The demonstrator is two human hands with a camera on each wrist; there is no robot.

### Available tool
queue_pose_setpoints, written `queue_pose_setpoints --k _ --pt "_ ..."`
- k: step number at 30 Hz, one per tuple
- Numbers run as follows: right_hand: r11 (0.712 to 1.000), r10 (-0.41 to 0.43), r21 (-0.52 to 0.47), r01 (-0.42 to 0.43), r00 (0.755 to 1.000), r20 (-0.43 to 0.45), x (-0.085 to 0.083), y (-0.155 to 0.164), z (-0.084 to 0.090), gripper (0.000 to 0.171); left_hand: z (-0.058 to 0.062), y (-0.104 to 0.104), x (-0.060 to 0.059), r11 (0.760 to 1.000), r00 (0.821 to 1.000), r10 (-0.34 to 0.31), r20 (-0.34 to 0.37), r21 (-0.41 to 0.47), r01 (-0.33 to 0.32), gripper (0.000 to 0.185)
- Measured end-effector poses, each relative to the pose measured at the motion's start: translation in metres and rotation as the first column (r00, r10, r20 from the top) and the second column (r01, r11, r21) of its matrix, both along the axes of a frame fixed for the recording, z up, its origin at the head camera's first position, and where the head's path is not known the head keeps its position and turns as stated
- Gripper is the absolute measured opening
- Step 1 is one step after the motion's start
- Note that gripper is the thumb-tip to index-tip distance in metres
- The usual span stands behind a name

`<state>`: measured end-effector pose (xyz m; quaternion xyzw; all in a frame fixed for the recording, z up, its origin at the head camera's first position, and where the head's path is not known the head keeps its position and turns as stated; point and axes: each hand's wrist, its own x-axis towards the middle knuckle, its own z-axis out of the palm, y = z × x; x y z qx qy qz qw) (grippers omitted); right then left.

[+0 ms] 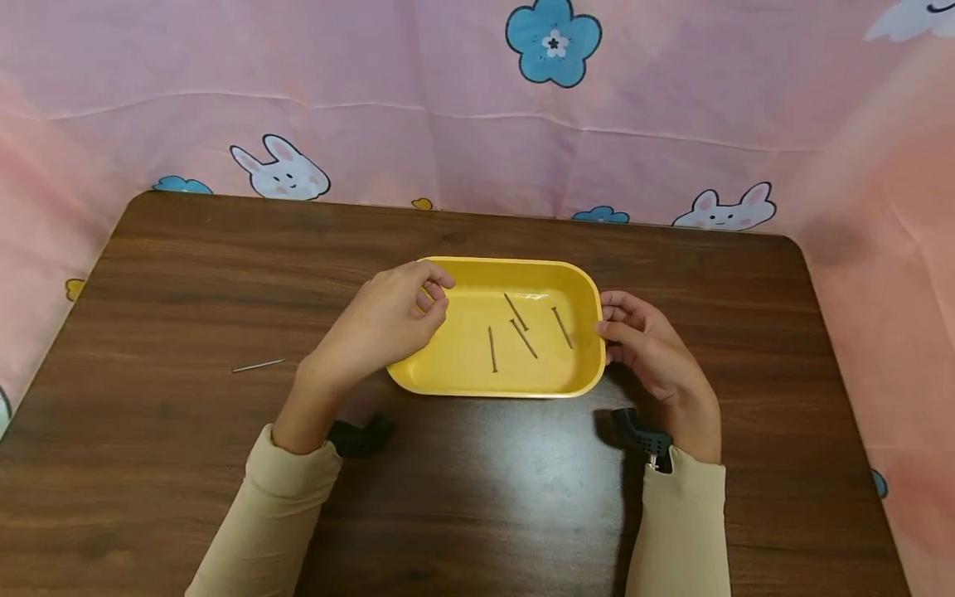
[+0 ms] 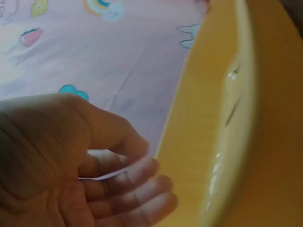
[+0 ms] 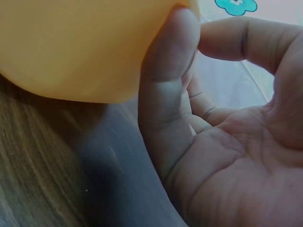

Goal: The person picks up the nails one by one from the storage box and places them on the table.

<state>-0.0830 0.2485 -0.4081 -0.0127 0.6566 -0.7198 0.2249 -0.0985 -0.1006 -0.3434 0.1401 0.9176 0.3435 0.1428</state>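
Observation:
A shallow yellow tray (image 1: pixel 462 365) is at the middle of the wooden table, with several nails (image 1: pixel 524 338) lying loose in it. My right hand (image 1: pixel 649 348) grips the tray's right end, the thumb at the rim and the other fingers against the outer wall. Over the left end of the tray is my left hand (image 1: pixel 391 315), its fingers loosely bent and nothing visible between them. In the left wrist view those fingers (image 2: pixel 137 194) appear beside the tray wall (image 2: pixel 199 104); whether they touch it I cannot tell. A single nail (image 1: pixel 258 366) lies on the table to the left.
The brown wooden table (image 1: pixel 477 497) ends at a back edge against a pink cloth (image 1: pixel 448 149) printed with rabbits and flowers. A black wrist mount (image 1: pixel 361 435) shows by the left sleeve, and another mount (image 1: pixel 640 433) by the right.

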Motion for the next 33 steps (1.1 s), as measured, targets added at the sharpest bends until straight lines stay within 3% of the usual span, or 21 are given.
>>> queue_pose_setpoints --k 3,16,26,33 --pt "1.0 -0.01 -0.004 0.011 1.0 0.007 0.001 0.0 -0.002 0.023 -0.005 0.008 0.0 0.999 0.999 -0.032 -0.008 -0.024 0.031 0.03" --pt "1.0 -0.022 0.017 0.022 1.0 0.011 0.005 0.001 -0.002 0.025 -0.023 0.025 0.002 0.995 0.996 -0.016 -0.087 -0.1 0.007 0.019" --pt "0.999 -0.026 0.041 0.025 1.0 0.001 -0.001 0.001 0.001 0.026 -0.032 0.038 -0.001 0.993 0.996 -0.013 -0.09 -0.122 0.001 0.016" --pt "0.999 -0.03 0.043 0.03 1.0 -0.002 -0.001 0.0 0.0 0.028 -0.036 0.046 0.0 0.986 0.999 -0.035 -0.039 -0.163 0.028 0.02"
